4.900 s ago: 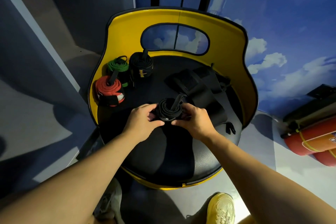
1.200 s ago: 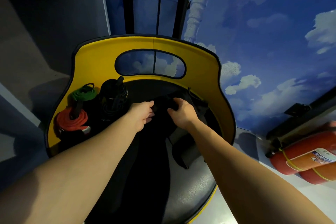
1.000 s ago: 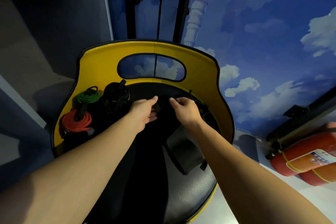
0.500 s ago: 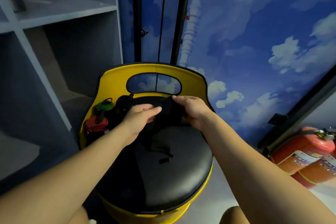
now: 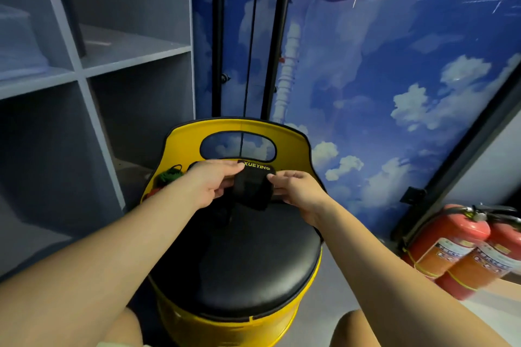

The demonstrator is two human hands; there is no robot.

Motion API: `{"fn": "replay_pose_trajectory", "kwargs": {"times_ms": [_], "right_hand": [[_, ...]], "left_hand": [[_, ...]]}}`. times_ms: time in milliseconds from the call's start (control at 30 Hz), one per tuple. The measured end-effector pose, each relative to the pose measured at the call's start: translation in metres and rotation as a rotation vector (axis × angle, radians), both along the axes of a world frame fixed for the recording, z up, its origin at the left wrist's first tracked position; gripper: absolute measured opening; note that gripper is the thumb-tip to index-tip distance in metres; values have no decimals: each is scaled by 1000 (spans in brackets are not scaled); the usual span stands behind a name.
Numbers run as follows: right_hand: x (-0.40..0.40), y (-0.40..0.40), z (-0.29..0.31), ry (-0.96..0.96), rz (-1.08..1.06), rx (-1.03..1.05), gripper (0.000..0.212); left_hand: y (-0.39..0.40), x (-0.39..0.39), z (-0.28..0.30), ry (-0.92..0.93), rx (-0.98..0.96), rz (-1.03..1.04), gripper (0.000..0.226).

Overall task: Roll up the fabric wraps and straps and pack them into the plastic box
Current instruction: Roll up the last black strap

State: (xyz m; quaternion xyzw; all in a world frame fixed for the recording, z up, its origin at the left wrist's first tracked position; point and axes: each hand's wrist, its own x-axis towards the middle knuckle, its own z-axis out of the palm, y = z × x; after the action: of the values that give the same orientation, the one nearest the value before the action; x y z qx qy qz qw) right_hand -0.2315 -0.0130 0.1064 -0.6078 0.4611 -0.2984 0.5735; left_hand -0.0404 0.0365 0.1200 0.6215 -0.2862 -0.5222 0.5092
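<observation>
Holding a black fabric wrap (image 5: 251, 188) lettered "XUEYING" above the black padded seat (image 5: 239, 262).
Left hand (image 5: 214, 183) and right hand (image 5: 296, 191) each pinch one side of it.

Black wrap (image 5: 251, 188) – matt cloth; seat pad (image 5: 239, 262) – smooth, faintly glossy; backrest (image 5: 293, 146) – glossy yellow plastic.

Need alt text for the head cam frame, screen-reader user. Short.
Two bare hands, left hand and right hand, hold a black fabric wrap labelled XUEYING above a yellow chair's black seat. A green rolled strap sits at the seat's back left; grey shelves stand left, red fire extinguishers right.
</observation>
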Motion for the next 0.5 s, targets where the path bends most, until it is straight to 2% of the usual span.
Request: {"fn": "replay_pose_trajectory", "kwargs": {"times_ms": [100, 233, 400, 500], "right_hand": [[-1, -5, 15, 34, -48, 158, 24], [6, -15, 26, 2, -30, 329, 28], [18, -14, 35, -24, -62, 325, 19], [24, -13, 31, -97, -82, 239, 17]], "left_hand": [[3, 1, 8, -153, -84, -10, 15], [12, 1, 12, -256, -201, -59, 19], [22, 13, 1, -333, -233, -52, 17], [26, 18, -1, -296, -190, -25, 18]]}}
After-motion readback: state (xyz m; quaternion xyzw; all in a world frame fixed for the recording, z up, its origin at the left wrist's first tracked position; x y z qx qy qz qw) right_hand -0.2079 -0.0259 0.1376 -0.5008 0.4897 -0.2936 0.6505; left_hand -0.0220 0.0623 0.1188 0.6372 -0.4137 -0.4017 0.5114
